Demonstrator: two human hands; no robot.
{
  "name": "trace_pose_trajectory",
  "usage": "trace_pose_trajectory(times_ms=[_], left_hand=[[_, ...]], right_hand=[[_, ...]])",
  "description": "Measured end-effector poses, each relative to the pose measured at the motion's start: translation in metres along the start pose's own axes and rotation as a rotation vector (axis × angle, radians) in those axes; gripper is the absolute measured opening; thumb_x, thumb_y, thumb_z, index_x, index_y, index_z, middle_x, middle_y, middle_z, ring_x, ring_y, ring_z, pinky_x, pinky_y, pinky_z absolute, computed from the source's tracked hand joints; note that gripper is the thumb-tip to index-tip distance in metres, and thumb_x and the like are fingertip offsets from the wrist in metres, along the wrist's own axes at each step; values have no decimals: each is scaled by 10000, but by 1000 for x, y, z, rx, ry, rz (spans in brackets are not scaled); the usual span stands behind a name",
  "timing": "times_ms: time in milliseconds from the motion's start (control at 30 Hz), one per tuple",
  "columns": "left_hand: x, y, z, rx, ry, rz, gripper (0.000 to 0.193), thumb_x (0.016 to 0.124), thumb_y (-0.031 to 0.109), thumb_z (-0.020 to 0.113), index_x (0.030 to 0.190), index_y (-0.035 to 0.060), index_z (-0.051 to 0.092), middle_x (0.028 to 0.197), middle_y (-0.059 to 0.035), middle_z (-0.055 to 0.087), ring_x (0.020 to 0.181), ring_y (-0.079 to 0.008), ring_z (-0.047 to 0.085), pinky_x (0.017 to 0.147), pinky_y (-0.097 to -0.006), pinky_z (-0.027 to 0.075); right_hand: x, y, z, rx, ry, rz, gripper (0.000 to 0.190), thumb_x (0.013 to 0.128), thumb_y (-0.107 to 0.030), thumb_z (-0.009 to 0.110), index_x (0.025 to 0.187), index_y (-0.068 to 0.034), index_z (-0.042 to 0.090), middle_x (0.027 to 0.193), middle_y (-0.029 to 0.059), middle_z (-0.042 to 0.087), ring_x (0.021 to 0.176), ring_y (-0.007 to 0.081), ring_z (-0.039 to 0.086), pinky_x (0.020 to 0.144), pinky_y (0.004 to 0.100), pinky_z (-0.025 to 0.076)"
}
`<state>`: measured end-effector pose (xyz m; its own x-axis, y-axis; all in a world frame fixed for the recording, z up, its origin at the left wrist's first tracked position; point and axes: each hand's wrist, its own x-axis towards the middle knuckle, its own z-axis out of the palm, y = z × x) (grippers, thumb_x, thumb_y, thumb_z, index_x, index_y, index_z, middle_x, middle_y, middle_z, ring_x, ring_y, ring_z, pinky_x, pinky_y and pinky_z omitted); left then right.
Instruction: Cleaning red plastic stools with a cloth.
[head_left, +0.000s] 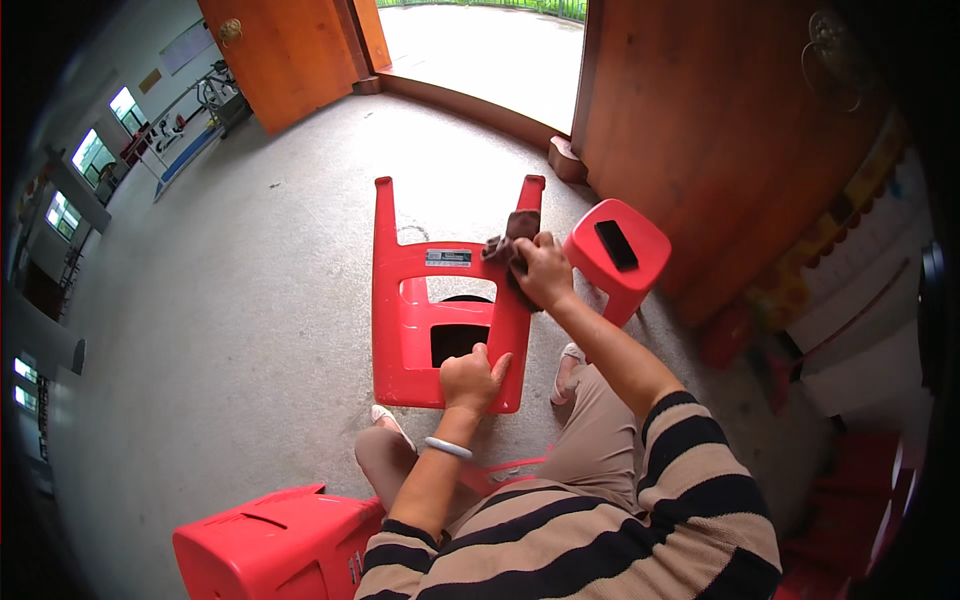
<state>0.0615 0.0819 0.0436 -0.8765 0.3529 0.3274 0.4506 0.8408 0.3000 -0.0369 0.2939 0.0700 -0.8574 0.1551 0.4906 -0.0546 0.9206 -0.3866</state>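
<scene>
In front of me a red plastic stool (386, 322) is tipped over, with two legs pointing away from me. A printed label (448, 258) sits on its side panel. My left hand (471, 379) grips the stool's near end beside the rectangular opening, thumb raised. A crumpled dark brown cloth (523, 225) is bunched in my right hand (544, 270). The cloth lies against the stool's right leg, and part of it hangs down below my fingers.
A small red stool (652, 247) stands at the right with a black phone (616, 244) on it. Another red stool (262, 540) is at lower left. Wooden doors (292, 52) flank a bright doorway with a raised sill (480, 112). Exercise equipment (217, 97) stands far left.
</scene>
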Motion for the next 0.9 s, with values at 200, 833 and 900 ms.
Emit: trace_pose_trajectory(times_ms=[200,833,900], left_hand=[[0,-2,2,-21,25,0,482,875,553,689,755,92,619,571,-131,625,531,-361,634,567,-471,502],[-4,1,-1,2,32,6,474,882,546,685,763,91,624,561,-128,617,525,-358,626,572,-466,496],[-2,3,1,-10,10,-14,476,879,548,687,761,91,625,562,-127,619,526,-357,627,574,-471,495]], right_hand=[[28,3,2,-62,4,22,227,844,-285,741,1041,-186,681,1058,121,570,1028,343,598,855,453,538],[27,-2,-2,-65,-52,68,238,825,-289,749,1036,-191,704,1102,130,576,1091,359,582,908,484,514],[-8,-4,-6,31,-39,-2,274,811,-272,763,1067,-201,693,1117,133,566,1076,366,582,893,478,534]])
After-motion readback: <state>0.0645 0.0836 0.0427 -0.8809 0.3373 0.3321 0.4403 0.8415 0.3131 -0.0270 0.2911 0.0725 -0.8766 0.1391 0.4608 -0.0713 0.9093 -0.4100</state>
